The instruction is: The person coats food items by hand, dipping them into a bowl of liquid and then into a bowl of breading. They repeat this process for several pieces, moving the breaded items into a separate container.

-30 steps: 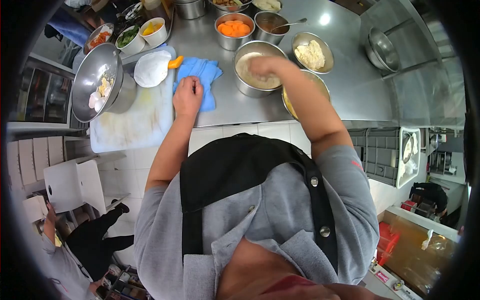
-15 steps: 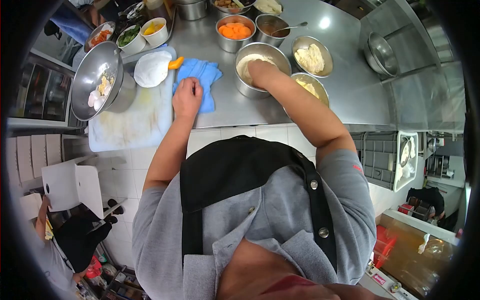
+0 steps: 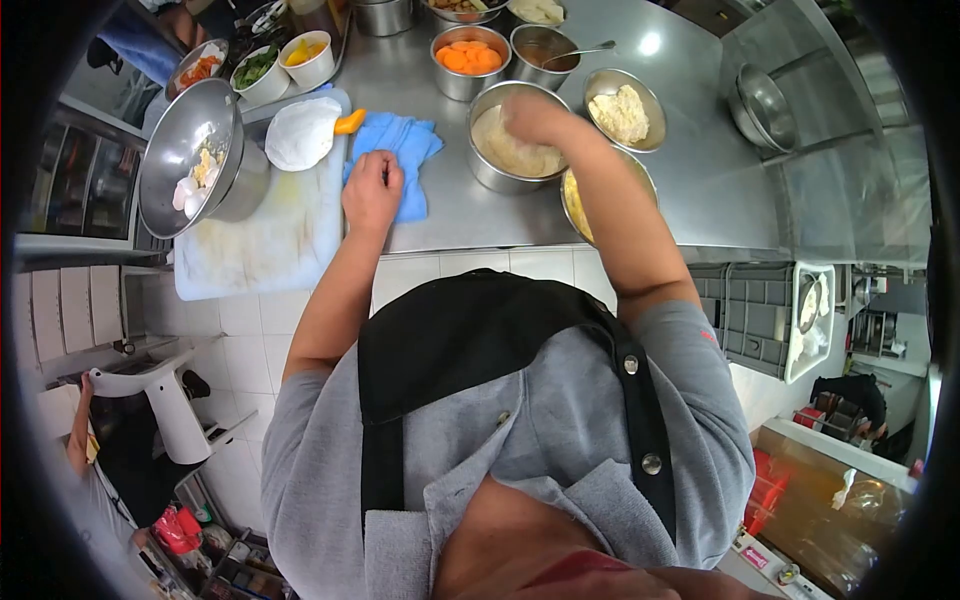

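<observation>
Blue cloth (image 3: 393, 135) lay crumpled on the steel counter (image 3: 690, 140), with the left hand (image 3: 372, 192) resting on it, fingers curled in loosely; whether they gripped any of it, I could not tell. The right hand (image 3: 537, 117), blurred, was over the mouth of a steel pot (image 3: 490, 172) holding a pale, powdery mass; its finger spread and any contents could not be made out. The pot stood near the counter's front edge, beside a bowl of yellow food (image 3: 577, 210) partly under the right forearm. A red mark (image 3: 708, 336) on the right sleeve and a pink label (image 3: 755, 558) at lower right were too small to read.

A strip of steel separated cloth from pot, and a wider stretch ran rightward from the bowl of pale mash (image 3: 655, 110). Left of the cloth, the white cutting board (image 3: 260, 260) appeared to jut past the front edge.
</observation>
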Demonstrator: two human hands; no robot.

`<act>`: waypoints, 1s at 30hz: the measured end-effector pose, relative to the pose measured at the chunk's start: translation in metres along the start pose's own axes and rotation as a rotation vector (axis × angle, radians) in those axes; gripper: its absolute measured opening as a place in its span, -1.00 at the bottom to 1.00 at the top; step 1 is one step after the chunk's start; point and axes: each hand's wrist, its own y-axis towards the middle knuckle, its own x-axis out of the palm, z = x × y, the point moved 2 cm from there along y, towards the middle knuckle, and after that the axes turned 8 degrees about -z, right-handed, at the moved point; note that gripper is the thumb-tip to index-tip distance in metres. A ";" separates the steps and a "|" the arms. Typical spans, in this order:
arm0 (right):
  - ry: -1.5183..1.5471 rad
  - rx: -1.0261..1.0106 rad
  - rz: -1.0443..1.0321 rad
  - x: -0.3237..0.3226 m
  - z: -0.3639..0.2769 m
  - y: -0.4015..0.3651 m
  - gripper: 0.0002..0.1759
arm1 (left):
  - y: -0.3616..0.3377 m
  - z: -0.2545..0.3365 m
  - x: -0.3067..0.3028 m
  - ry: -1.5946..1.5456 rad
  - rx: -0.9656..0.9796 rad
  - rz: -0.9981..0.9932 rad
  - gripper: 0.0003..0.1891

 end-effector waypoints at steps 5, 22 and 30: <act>0.146 0.096 -0.185 0.006 -0.003 0.001 -0.67 | -0.001 -0.003 0.001 -0.003 0.029 0.041 -0.93; -0.221 0.237 0.066 0.036 -0.022 -0.009 -0.54 | -0.001 -0.004 0.002 -0.032 0.010 0.034 -0.93; 0.022 0.150 -0.013 0.008 -0.004 -0.019 -0.63 | 0.000 -0.005 0.003 -0.007 0.022 0.019 -0.93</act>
